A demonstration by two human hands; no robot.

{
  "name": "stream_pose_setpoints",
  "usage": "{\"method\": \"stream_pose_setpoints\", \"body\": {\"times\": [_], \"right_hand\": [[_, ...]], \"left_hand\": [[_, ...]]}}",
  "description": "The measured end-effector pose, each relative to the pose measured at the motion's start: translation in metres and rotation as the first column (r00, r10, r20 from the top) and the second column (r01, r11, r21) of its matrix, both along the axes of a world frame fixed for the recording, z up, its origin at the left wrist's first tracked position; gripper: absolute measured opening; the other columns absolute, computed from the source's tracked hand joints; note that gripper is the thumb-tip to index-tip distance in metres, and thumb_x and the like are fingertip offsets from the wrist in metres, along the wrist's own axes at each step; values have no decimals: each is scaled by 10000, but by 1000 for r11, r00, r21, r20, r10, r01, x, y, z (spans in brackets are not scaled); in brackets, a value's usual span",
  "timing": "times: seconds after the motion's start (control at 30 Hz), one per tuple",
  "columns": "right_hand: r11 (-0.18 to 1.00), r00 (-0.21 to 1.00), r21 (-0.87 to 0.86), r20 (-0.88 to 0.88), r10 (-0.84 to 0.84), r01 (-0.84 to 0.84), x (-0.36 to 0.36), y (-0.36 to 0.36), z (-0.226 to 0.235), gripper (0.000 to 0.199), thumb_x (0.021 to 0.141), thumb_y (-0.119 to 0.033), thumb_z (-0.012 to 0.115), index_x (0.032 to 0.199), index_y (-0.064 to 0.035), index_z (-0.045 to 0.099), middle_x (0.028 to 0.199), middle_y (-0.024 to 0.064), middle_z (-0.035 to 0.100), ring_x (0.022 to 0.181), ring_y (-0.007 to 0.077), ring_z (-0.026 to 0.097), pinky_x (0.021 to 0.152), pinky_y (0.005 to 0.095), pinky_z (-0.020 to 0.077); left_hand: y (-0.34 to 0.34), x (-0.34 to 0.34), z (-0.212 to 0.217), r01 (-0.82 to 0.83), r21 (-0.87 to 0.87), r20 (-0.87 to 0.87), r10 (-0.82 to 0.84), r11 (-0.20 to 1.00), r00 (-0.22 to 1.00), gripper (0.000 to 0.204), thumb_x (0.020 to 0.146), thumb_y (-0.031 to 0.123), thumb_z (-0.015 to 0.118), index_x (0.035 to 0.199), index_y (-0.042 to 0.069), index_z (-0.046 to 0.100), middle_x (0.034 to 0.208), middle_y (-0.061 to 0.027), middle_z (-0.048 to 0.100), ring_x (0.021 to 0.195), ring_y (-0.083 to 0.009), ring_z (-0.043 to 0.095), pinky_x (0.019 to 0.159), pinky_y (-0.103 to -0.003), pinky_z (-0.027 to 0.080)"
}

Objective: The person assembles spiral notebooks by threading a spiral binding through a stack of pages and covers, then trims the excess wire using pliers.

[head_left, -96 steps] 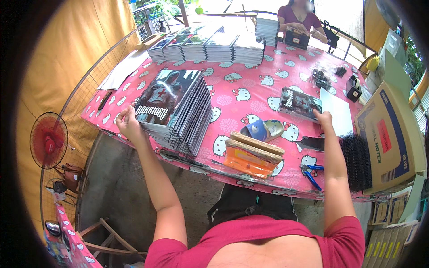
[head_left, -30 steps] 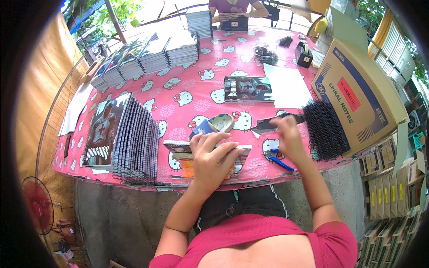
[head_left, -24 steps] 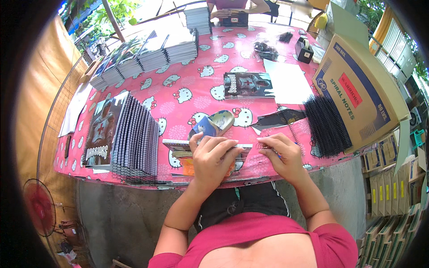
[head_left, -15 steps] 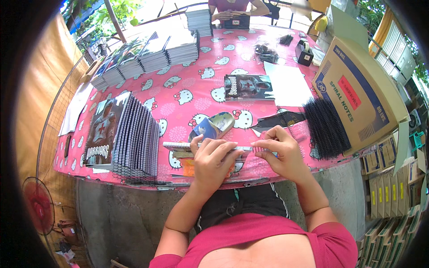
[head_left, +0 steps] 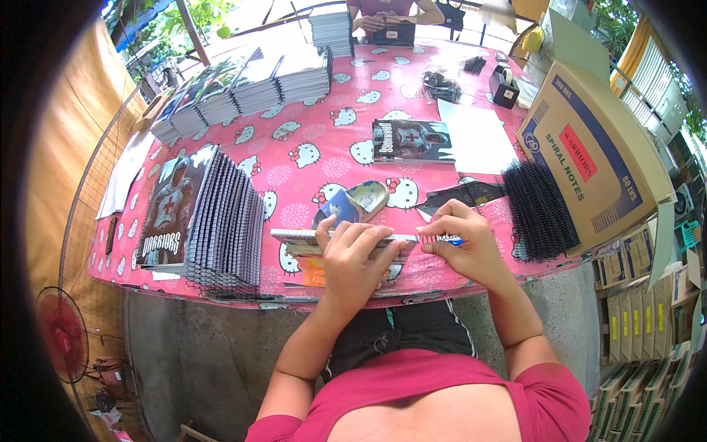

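Note:
My left hand (head_left: 352, 259) is closed on a notebook (head_left: 293, 237), which stands on its long edge near the table's front with its punched spine up. At the right end of that spine, my right hand (head_left: 465, 247) pinches a dark spiral coil (head_left: 430, 237) between thumb and forefinger. A small blue thing (head_left: 453, 240) shows by those fingers; its kind is unclear. Just beyond the notebook lies a blue and cream slipper-shaped thing (head_left: 362, 202). An orange item (head_left: 313, 271) is partly hidden below the notebook. Many black coils (head_left: 541, 210) lie heaped to the right.
A stack of notebooks (head_left: 224, 221) stands at left, with taller stacks (head_left: 269, 81) behind. Beyond my hands lie a dark cover (head_left: 414, 142) and white sheets (head_left: 479, 136). A cardboard box (head_left: 589, 158) rises at right, near a tape dispenser (head_left: 504, 87). Another person (head_left: 390, 15) sits opposite.
The notebook has tilted slightly, showing more of its cover. My right hand has shifted a little at the spine's end, and the blue thing by its fingers shows more.

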State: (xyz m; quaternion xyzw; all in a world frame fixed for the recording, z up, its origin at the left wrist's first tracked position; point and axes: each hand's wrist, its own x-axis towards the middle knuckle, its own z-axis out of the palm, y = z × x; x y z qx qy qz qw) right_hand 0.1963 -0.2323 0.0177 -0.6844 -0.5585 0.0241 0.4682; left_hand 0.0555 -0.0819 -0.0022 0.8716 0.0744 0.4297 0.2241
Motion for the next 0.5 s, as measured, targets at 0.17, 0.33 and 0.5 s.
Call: {"method": "stream_pose_setpoints", "body": {"times": [0.17,0.33,0.5], "right_hand": [[986,977,-166,-206,-58,24,-15,-1,12,206,806,-100,677,1000,-45,635,788,120,552,740,212,591,634,339,471],[986,939,-95,331,-98,136,-24,-2,1,248,837,-148,662,1026,-16,571,807,116,571,702,258,605,611,343,484],[987,965,-85,240,-109,133,-25,3,0,236,825,-149,662,1017,-37,583,854,124,572,695,314,600,582,377,477]], "left_hand": [[1,-1,-1,-8,9,18,8,1000,1000,234,702,213,780,880,106,672,823,-14,643,805,-188,600,884,-384,345],[4,-3,2,3,51,4,-3,999,1000,230,690,184,774,877,102,667,863,-15,656,861,-199,606,855,-374,365],[3,-2,0,14,49,14,-14,999,1000,204,692,170,769,856,108,666,846,-12,657,849,-195,609,842,-369,372]]}}
